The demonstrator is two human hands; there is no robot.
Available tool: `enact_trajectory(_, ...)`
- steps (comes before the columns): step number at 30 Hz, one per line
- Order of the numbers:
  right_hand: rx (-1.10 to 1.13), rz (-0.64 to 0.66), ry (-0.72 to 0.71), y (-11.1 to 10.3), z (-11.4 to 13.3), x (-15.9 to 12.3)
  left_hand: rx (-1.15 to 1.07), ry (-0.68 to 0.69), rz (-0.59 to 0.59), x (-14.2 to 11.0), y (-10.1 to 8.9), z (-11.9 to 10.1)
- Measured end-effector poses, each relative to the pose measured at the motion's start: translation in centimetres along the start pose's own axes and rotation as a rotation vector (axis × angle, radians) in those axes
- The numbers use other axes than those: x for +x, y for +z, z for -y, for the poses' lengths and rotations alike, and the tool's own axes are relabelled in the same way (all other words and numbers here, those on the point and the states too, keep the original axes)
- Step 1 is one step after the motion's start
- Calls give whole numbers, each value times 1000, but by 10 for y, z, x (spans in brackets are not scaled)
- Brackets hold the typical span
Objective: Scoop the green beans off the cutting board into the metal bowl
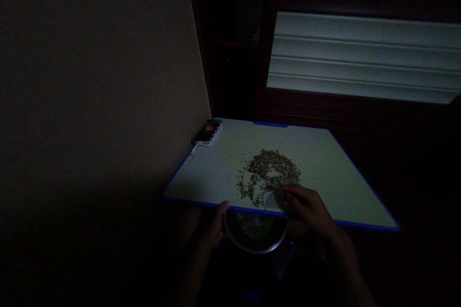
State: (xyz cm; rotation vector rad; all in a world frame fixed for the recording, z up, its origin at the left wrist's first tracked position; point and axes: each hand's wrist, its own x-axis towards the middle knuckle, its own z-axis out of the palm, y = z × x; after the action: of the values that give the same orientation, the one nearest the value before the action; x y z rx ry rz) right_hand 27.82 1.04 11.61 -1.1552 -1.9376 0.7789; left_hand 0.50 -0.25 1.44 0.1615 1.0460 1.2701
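Small greenish-brown grains [275,163], perhaps beans, lie scattered in a ring on a white board [317,153] with a blue rim. My right hand [311,206] is closed on a pale, round-edged piece [272,199], pressed to the board beside the grains near its front edge. What exactly that piece is cannot be made out in the dim light. Under the front edge is a metal bowl [257,251] with more greenish grains inside. My left hand [217,225] holds the bowl's left side, its thumb up by the board's rim; the other fingers are mostly hidden.
A blurred-out device with a lit screen [208,132] lies at the board's back left corner, a white cable end [194,148] beside it. A plain wall [108,81] rises close on the left. Dark wooden furniture with a pale slatted panel [360,57] stands behind.
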Motion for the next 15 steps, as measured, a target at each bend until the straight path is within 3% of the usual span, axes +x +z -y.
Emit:
enact_trajectory(7, -25, 32, -21, -2, 0, 0, 12, -87, 10, -7, 7, -4)
enact_trajectory(15, 10, 55, -21, -3, 2, 0, 1, -74, 49, -3, 3, -1)
